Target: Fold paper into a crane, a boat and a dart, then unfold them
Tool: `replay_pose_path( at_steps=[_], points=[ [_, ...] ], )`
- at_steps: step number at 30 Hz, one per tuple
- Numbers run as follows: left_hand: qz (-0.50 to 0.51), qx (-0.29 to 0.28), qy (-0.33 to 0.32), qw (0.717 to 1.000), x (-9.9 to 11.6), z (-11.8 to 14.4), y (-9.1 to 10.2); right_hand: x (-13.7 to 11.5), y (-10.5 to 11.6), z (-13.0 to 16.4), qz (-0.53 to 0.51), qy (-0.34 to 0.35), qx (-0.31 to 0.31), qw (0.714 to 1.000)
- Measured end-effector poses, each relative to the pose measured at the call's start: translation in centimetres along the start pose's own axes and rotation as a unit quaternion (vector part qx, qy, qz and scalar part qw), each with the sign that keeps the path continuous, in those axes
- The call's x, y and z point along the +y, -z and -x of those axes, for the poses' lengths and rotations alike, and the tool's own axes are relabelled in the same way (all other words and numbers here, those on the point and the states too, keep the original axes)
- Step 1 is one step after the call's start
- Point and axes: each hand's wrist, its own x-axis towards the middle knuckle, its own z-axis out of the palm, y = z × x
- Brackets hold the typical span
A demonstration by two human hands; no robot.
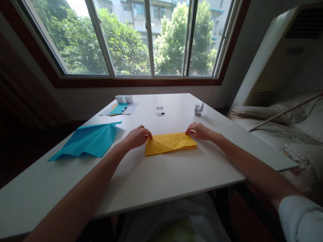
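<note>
Now we press the yellow paper (169, 143) flat on the bench (161, 174); left hand (137, 136) curled, fingertips at its left corner; right hand (199, 131) likewise at the right. Blue paper (88, 140) lies well to the left.

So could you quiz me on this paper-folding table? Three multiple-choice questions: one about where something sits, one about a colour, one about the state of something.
1. Where is the small white paper crane?
A. At the table's far right side
B. On the blue sheet
C. Under the left hand

2. What colour is the paper between the two hands?
A. Red
B. Yellow
C. Green

3. How does that paper lie?
A. Crumpled into a ball
B. Rolled into a tube
C. Folded into a flat, creased strip

Answers:
1 A: the crane stands alone near the far right edge of the white table.
2 B: the left hand and right hand press the ends of the yellow paper.
3 C: it lies flat with crease lines showing.
</note>
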Motion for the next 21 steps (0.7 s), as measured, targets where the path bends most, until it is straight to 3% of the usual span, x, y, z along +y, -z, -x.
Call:
replay_pose_path(
  at_steps=[4, 8, 14, 21],
  points=[
    [-0.049, 0.013, -0.059, 0.997, 2.5, 0.0, -0.7, -1.8, 0.2, 0.0, 0.033, 0.031, 0.004, 0.999],
    [-0.044, -0.025, -0.136, 0.989, 4.8, -0.1, -1.9, -3.5, -0.3, -0.1, 0.021, 0.063, -0.009, 0.998],
    [-0.057, -0.037, -0.129, 0.989, 6.0, 0.1, -2.6, -5.2, -1.4, -0.3, 0.000, 0.107, -0.036, 0.994],
    [-0.063, -0.083, -0.100, 0.989, 5.9, 0.2, -2.5, -5.0, -2.1, -0.5, -0.004, 0.124, -0.041, 0.991]
  ],
)
